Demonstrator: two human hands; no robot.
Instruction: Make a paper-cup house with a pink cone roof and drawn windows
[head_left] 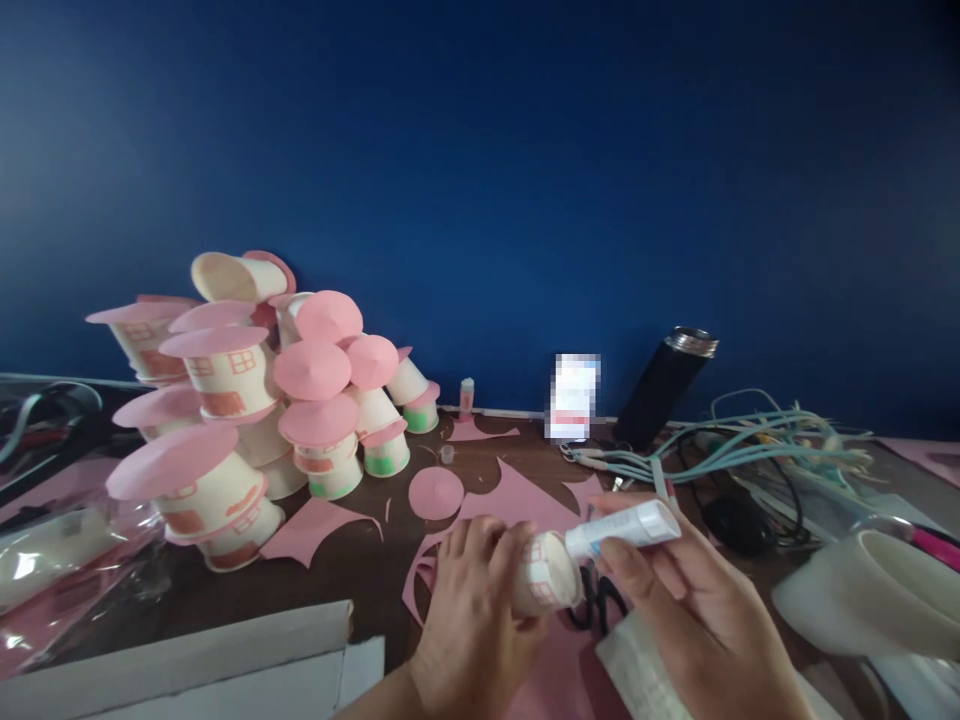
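Basically, the left hand (476, 600) has its fingers clamped round a small white paper cup (534, 575), tipped sideways w/ its round end toward the right hand (697, 590), prob. so that rim is easy to get at. The right-hand thumb and fingers are pinched on a white-and-blue plastic glue stick (622, 530), its end right at the cup's rim; can't tell if they actually touch. It's held near-level, pen-like, prob. for fine control. Cup wall = matte paper, slight taper, red-orange window grids drawn on. Under and behind the cup lies a thin pink paper sheet (510, 500) w/ curved bites cut out, leaving sharp points; black-handled scissors (600, 600) sit just right of the cup, prob. for quick grabbing. Behind-left of the cup, a flat smooth pink paper disc (436, 493) rests apart, maybe parked w/in reach. Farther left, a tall stack of white paper cups w/ pink paper roofs (232, 370), shallow cones mostly, stands piled tier on tier, prob. to save space on the dark brown wood-look table (375, 575).
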